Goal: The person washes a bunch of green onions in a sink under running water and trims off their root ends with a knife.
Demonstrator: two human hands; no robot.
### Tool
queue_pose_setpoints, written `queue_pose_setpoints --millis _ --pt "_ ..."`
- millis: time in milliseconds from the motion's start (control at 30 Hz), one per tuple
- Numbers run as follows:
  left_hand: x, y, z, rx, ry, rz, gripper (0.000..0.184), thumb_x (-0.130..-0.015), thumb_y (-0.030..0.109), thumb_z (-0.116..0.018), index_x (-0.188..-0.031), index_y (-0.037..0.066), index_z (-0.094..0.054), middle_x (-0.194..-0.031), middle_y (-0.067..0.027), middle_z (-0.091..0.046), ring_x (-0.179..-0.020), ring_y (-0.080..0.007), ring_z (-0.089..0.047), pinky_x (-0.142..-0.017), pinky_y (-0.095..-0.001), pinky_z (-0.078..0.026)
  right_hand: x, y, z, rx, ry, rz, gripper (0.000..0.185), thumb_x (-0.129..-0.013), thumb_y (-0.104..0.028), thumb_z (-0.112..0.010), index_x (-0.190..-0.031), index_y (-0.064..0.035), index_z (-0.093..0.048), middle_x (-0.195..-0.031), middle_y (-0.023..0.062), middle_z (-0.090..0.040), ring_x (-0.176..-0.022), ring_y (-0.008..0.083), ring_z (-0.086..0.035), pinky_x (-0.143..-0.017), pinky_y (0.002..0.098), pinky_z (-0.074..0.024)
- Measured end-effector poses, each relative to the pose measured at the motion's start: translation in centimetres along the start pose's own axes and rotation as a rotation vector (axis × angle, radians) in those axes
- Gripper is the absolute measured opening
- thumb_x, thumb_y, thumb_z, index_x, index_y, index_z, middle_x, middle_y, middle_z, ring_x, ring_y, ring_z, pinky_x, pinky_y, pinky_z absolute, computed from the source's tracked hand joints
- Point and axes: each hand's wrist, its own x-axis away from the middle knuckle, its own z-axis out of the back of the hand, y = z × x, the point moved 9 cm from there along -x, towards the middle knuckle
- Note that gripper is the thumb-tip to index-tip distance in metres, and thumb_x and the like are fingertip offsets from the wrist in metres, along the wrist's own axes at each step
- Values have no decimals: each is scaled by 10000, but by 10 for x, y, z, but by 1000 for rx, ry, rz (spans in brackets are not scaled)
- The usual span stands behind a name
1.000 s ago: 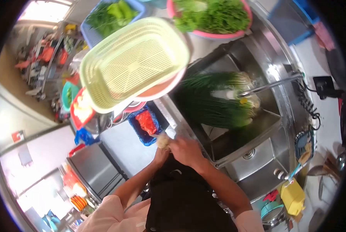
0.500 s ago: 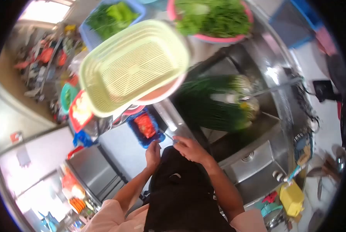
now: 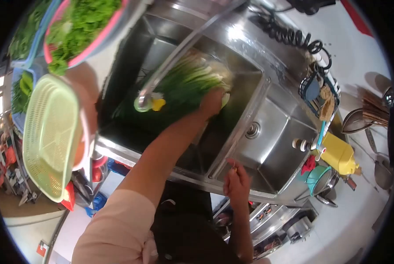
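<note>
Scallions [image 3: 186,90] lie ahead, long axis running leftward from pale ends, where the nearer left hand [image 3: 212,104] rests, grip obscured; right hand [image 3: 238,181] half-curled, apart, contents indeterminable.

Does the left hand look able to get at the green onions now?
Likely yes: the left hand is at the pale ends of the green onions, and the faucet hangs clear of it.
</note>
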Motion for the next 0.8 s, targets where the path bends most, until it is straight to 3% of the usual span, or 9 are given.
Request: queue_pose_setpoints --millis 67,167,267,367,467,667,767,800 --pt "-21 -23 -25 -182 21 29 397 -864 114 -556 -1257 58 -561 -1282 -216 -563 -1238 -380 -509 -1042 -466 -421 11 7 3 -48 12 9 358 -1026 -220 -510 -1317 -16 -544 -603 -28 -455 -425 31 -381 -386 189 -287" --pt "-19 -48 -28 -322 -143 129 585 -847 229 -636 -1387 68 -478 -1370 -188 -522 -1329 -350 -451 -1109 -446 -379 16 33 10 -87 1 -44 369 -1017 -185 -518 -1350 -26 -529 -623 -36 -463 -471 33 -406 -429 196 -322" --pt "-26 -63 -24 -506 -215 172 798 -787 452 -751 -1399 46 -439 -1350 -216 -551 -1284 -361 -510 -1108 -477 -391 12 37 10 -76 11 -101 370 -1012 -155 -529 -1363 -37 -532 -641 -36 -479 -504 37 -423 -459 204 -349" --pt "-31 -88 -23 -410 -463 374 933 -761 501 -766 -1455 6 -386 -1409 -240 -507 -1299 -393 -498 -1107 -481 -392 3 34 14 -36 17 -46 365 -1011 -154 -542 -1361 -50 -540 -640 -38 -477 -506 35 -422 -457 206 -348" --pt "-39 -84 5 -251 -359 321 804 -757 392 -738 -1410 13 -462 -1366 -220 -549 -1239 -376 -554 -1062 -447 -445 -10 21 14 -7 15 -7 367 -1010 -161 -554 -1362 -60 -543 -638 -42 -471 -506 31 -422 -455 204 -344" --pt "-39 -115 32 169 -248 325 952 -697 309 -806 -1475 -33 -377 -1388 -253 -533 -1246 -343 -557 -1048 -408 -443 -60 -15 -22 -153 -32 -63 362 -1029 -256 -529 -1339 -69 -533 -639 -26 -485 -486 55 -445 -447 210 -369" --pt "-35 -101 57 251 -244 315 951 -698 267 -821 -1478 -39 -372 -1357 -216 -563 -1207 -285 -574 -1014 -379 -455 -103 -24 -47 -284 3 -57 357 -1031 -325 -515 -1281 -71 -545 -672 4 -521 -488 87 -471 -443 233 -380" --pt "-32 -96 64 284 -274 345 963 -716 310 -823 -1486 -36 -360 -1394 -224 -530 -1246 -304 -545 -1046 -387 -430 -119 -21 -55 -362 18 -66 358 -1025 -340 -521 -1264 -75 -550 -693 17 -534 -506 98 -486 -444 250 -378"
